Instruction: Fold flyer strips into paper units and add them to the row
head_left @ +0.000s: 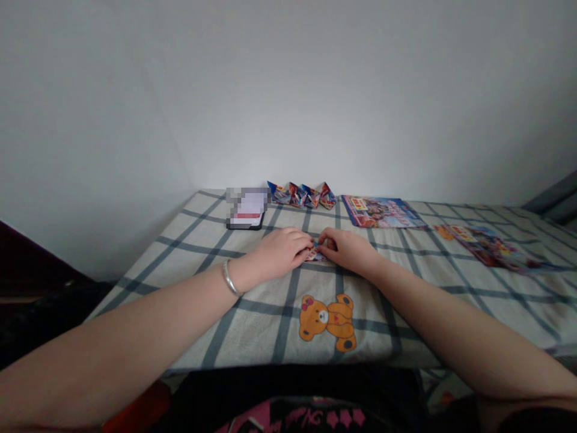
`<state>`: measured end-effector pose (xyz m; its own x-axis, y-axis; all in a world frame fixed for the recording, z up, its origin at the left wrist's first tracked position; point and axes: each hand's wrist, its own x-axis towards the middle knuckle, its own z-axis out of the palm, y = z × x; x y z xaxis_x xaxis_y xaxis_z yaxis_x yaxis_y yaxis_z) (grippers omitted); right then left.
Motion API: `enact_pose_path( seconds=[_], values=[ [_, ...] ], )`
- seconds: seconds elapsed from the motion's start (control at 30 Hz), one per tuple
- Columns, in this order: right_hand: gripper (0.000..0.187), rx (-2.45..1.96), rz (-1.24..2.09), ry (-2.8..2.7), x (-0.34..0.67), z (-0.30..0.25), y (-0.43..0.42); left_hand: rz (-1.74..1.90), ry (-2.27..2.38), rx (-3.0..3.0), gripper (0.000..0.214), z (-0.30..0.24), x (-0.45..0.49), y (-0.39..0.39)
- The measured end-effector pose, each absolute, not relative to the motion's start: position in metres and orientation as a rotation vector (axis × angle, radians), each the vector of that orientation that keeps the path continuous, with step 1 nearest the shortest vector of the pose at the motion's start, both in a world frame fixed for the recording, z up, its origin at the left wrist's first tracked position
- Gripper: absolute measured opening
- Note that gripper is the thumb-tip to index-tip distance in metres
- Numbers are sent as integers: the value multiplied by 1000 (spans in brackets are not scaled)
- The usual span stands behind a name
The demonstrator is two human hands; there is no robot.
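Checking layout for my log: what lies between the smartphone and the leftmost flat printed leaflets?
A row of folded printed papers lies between them, in the head view.

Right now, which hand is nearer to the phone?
Left. The left hand is in front and to the right of the phone; the right hand is farther right, beyond the small paper piece.

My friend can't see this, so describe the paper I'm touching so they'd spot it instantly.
On the checked cloth, find the printed bear. Just beyond it lies a small paper. Unlike the folded papers by the wall, it has the left hand and right hand on it.
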<state>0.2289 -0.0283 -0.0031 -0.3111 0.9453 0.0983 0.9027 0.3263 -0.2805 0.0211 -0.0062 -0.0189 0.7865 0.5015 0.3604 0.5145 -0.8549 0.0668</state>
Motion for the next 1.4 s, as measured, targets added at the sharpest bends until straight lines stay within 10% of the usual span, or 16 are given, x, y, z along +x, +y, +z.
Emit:
enact_pose_path(
  seconds=[1.4],
  values=[
    [18, -1667, 58, -2422, 229, -8, -28, -363, -421, -3194, 18, 8, -12, -2]
  ],
)
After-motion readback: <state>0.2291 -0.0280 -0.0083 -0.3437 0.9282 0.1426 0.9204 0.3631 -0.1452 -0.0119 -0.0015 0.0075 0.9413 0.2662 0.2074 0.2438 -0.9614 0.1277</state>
